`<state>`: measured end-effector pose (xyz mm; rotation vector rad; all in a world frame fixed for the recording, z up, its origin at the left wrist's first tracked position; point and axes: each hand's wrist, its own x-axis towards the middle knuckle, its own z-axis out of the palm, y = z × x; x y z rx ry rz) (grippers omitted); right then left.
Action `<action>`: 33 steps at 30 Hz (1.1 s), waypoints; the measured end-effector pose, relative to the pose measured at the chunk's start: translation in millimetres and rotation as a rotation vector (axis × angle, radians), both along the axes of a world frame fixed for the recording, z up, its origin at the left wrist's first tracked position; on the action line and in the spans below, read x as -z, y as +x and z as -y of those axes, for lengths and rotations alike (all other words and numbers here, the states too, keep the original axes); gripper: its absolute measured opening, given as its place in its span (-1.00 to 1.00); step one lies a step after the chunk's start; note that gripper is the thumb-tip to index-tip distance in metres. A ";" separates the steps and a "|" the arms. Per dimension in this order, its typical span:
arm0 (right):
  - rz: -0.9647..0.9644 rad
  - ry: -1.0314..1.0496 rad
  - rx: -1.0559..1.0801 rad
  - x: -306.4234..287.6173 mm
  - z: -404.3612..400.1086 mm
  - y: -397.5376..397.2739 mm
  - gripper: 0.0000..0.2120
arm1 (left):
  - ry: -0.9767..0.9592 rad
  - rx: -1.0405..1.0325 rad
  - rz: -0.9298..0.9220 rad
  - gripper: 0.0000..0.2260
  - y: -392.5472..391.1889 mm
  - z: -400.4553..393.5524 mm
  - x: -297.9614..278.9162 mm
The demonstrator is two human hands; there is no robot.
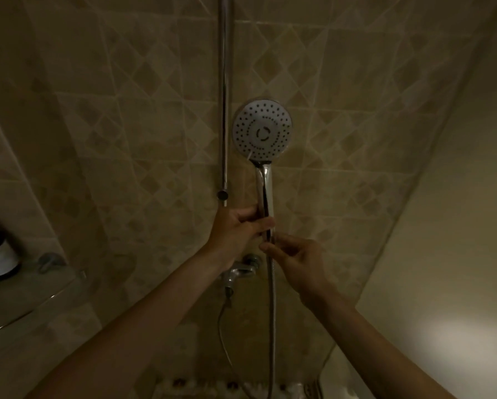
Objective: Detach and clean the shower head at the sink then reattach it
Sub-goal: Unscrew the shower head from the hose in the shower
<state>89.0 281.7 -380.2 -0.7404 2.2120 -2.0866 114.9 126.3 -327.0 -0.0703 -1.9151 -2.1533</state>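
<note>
Gripping the lower handle of the shower head (262, 130), the left hand (238, 226) curls its fingers round the chrome stem, while the right hand (294, 256) pinches the joint just below, where the hose (272, 312) meets it. Held upright before the tiled wall (126, 125), its round pale face shows rings of dark nozzles.

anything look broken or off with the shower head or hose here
Nothing stands out. The shower head looks whole, upright, face toward the camera. The left hand grips its handle; the right hand pinches the hose joint just below. The hose hangs straight, no kinks visible. Dim light hides fine detail.
</note>
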 end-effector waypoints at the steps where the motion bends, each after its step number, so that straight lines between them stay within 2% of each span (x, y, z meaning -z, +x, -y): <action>1: 0.011 -0.008 0.034 3.6 3.8 -0.7 -0.93 | -0.005 -0.001 -0.003 -0.76 0.8 1.5 2.8; 5: 0.047 -0.012 0.114 18.4 13.7 -6.0 -0.82 | -0.056 0.020 -0.030 -0.82 2.5 9.4 11.1; 11: 0.082 0.090 -0.157 27.6 10.2 -2.1 -0.68 | -0.025 0.018 0.030 -0.84 -3.5 23.8 17.8; 14: 0.073 0.039 -0.145 30.7 8.9 1.1 -0.72 | 0.025 0.031 0.057 -0.91 -4.5 28.0 21.0; 17: 0.076 -0.026 -0.039 29.8 11.9 4.1 -0.89 | 0.111 0.066 0.081 -0.91 -2.6 26.1 23.0; 20: 0.073 -0.065 0.028 30.5 10.4 3.3 -0.84 | 0.165 0.097 0.119 -0.86 0.3 21.3 25.4; 23: 0.140 -0.082 -0.068 33.5 7.9 7.9 -0.93 | 0.177 0.113 0.115 -0.82 2.8 17.9 25.0; 26: 0.302 -0.094 -0.175 35.7 4.7 9.5 -0.74 | 0.165 0.097 0.110 -0.84 3.1 18.0 24.7; 28: 0.283 -0.071 -0.181 35.8 1.3 9.6 -0.68 | 0.138 0.088 0.109 -0.85 2.8 17.9 25.7; 31: 0.198 -0.052 -0.125 37.6 0.0 8.7 -0.73 | 0.121 0.078 0.107 -0.85 1.5 16.6 28.1; 33: 0.209 -0.074 -0.055 38.1 3.2 7.3 -0.71 | 0.126 0.074 0.108 -0.83 -0.1 14.9 30.0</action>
